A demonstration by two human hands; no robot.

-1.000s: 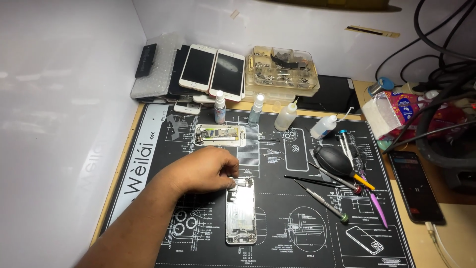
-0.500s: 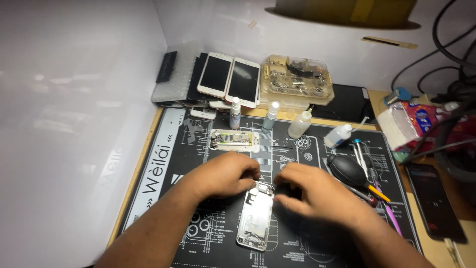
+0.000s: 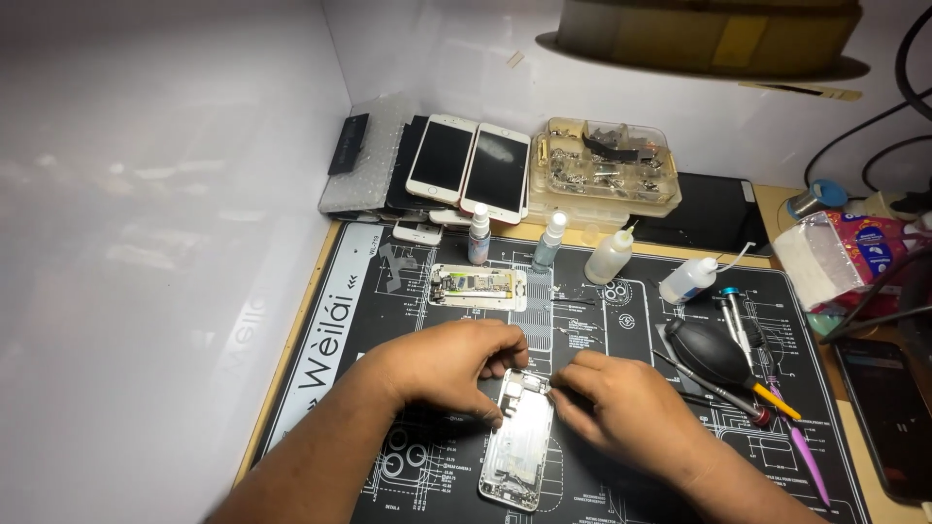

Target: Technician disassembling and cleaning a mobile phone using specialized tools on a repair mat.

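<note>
An opened silver phone housing [image 3: 517, 449] lies on the black repair mat [image 3: 621, 320] near its front. My left hand [image 3: 449, 367] rests on the mat with its fingertips on the housing's top left corner. My right hand [image 3: 621, 409] comes in from the right, its fingers pinched at the housing's top right edge; whether it holds a small part there is too small to tell. Farther back on the mat lies a second opened phone part [image 3: 479, 287] with its insides showing.
Two white-framed phones [image 3: 469, 168] and a clear box of small parts [image 3: 602, 170] stand at the back. Several small bottles [image 3: 549, 243] line the mat's far edge. A black air blower [image 3: 707, 349], screwdrivers [image 3: 738, 325] and a purple pry tool [image 3: 806, 461] lie right. A white wall closes the left.
My right hand has come in from the right and joined my left hand at the top of the phone housing. The view has shifted, moving everything rightward and down.
</note>
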